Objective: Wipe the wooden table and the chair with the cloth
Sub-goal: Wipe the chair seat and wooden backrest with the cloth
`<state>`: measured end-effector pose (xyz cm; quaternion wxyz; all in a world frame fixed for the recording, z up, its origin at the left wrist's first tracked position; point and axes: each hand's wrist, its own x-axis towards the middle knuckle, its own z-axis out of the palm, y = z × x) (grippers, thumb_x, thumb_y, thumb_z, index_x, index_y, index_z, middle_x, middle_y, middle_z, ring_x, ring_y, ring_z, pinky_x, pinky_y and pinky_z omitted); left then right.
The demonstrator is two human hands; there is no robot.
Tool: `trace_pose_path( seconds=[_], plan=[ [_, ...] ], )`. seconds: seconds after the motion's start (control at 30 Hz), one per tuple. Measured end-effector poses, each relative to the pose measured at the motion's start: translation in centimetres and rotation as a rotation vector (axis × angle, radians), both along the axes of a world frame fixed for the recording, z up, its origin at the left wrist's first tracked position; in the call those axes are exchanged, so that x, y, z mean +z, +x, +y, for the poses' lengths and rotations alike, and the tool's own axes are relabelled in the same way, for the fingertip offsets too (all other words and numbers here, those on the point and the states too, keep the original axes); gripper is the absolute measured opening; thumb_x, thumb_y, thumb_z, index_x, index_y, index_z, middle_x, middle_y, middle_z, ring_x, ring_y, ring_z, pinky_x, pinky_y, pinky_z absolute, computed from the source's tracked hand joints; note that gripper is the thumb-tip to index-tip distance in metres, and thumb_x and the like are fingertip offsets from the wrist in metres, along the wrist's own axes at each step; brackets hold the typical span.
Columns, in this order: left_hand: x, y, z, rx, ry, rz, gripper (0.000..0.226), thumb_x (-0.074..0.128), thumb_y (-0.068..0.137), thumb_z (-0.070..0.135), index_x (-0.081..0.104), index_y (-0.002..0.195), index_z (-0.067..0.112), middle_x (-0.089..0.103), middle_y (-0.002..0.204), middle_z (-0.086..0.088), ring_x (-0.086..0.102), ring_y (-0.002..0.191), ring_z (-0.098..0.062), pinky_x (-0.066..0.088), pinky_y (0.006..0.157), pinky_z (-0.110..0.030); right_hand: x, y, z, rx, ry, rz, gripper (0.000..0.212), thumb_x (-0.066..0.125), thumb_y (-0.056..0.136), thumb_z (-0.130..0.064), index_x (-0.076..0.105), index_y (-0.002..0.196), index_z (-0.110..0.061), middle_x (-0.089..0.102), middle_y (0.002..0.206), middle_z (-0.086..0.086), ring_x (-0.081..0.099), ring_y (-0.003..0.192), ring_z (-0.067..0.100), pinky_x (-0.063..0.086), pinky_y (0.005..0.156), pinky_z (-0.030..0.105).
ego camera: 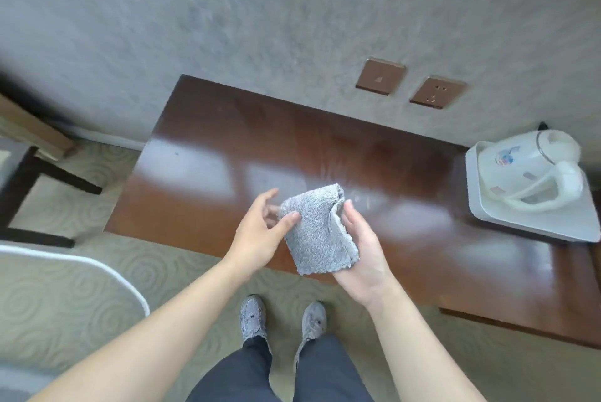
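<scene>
**Folded cloth held above the worktop**

Both hands held the grey cloth [317, 232] above the wooden worktop [227, 141], near its front edge. The left hand [260, 232] pinched its left side; the right hand [364, 258] cupped it from beneath. A white kettle [527, 170] sat in a tray [553, 222] at the right end.
</scene>
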<state>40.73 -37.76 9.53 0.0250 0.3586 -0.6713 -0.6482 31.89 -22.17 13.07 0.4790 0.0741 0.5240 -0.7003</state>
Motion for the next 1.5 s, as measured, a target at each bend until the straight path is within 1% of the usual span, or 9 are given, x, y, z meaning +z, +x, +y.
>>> trace_pose_path(
  seconds=[0.13,0.27,0.43,0.63,0.97,1.13,1.33,1.43,1.5],
  plan=[
    [3.8,4.2,-0.4,0.241,0.171,0.043,0.044,0.079,0.086,0.017,0.063,0.127,0.018,0.072,0.109,-0.006,0.064,0.1,-0.018,0.05,0.097,-0.037,2.7,0.9,-0.5,0.266,0.005,0.154,0.046,0.049,0.098,-0.047,0.07,0.123,-0.015,0.068,0.128,0.015,0.065,0.118,0.027,0.056,0.087,0.034],
    [7.4,9.4,1.9,0.337,0.118,0.153,0.013,0.076,0.088,0.012,0.07,0.099,0.016,0.077,0.093,0.003,0.068,0.087,-0.011,0.052,0.076,-0.019,4.4,1.9,-0.6,0.547,0.0,0.294,0.045,0.055,0.097,-0.044,0.065,0.127,-0.012,0.068,0.127,0.016,0.064,0.119,0.035,0.055,0.092,0.04],
    [11.0,15.8,8.1,0.581,0.027,0.231,0.013,0.075,0.08,0.036,0.064,0.074,0.031,0.065,0.076,0.007,0.057,0.07,-0.007,0.045,0.063,-0.019,5.6,4.9,0.1,0.836,-0.057,0.278,0.052,0.055,0.096,-0.053,0.068,0.123,-0.012,0.069,0.125,0.016,0.065,0.118,0.034,0.054,0.094,0.042],
    [11.8,22.0,16.7,1.0,-0.225,0.113,0.02,0.07,0.094,0.023,0.058,0.081,0.032,0.06,0.066,0.015,0.052,0.065,-0.009,0.04,0.066,-0.034,6.2,10.9,1.9,1.123,-0.161,0.102,0.061,0.059,0.087,-0.064,0.072,0.119,-0.014,0.07,0.124,0.012,0.067,0.116,0.027,0.057,0.084,0.035],
    [15.3,33.6,27.0,1.455,-0.33,0.128,0.018,0.068,0.095,0.027,0.056,0.089,0.015,0.065,0.069,0.003,0.055,0.067,-0.016,0.043,0.068,-0.037,8.3,24.7,5.0,1.475,-0.249,-0.182,0.089,0.045,0.085,-0.079,0.056,0.139,-0.01,0.055,0.144,0.017,0.051,0.135,0.035,0.033,0.116,0.056],
    [16.4,40.4,33.8,1.519,-0.333,0.14,0.027,0.071,0.089,0.033,0.063,0.096,0.008,0.072,0.083,-0.014,0.065,0.077,-0.022,0.052,0.074,-0.045,8.1,33.6,10.5,1.706,-0.321,-0.043,0.06,0.062,0.094,-0.051,0.059,0.134,-0.006,0.059,0.138,0.022,0.056,0.129,0.038,0.042,0.11,0.054],
    [14.8,51.7,43.2,1.591,-0.226,0.149,0.032,0.069,0.083,0.048,0.072,0.102,0.023,0.078,0.098,0.008,0.072,0.093,-0.008,0.055,0.081,-0.029,7.6,44.4,18.9,1.653,-0.248,-0.124,0.056,0.066,0.089,-0.053,0.067,0.127,-0.012,0.064,0.134,0.016,0.06,0.125,0.031,0.054,0.096,0.04],
    [13.9,57.4,47.2,1.568,-0.185,0.102,0.044,0.063,0.074,0.062,0.07,0.098,0.026,0.074,0.089,0.023,0.062,0.083,0.017,0.041,0.076,-0.014,7.0,49.0,23.1,1.626,-0.189,-0.233,0.054,0.055,0.094,-0.057,0.068,0.128,-0.017,0.062,0.137,0.012,0.059,0.127,0.027,0.056,0.092,0.037],
    [12.8,60.2,49.5,1.543,-0.165,0.055,0.053,0.064,0.075,0.069,0.07,0.097,0.021,0.07,0.088,0.019,0.061,0.077,0.014,0.041,0.073,-0.009,7.0,51.5,25.5,1.601,-0.157,-0.28,0.058,0.049,0.095,-0.062,0.067,0.129,-0.018,0.061,0.139,0.012,0.057,0.129,0.027,0.055,0.094,0.038]
  ],
)
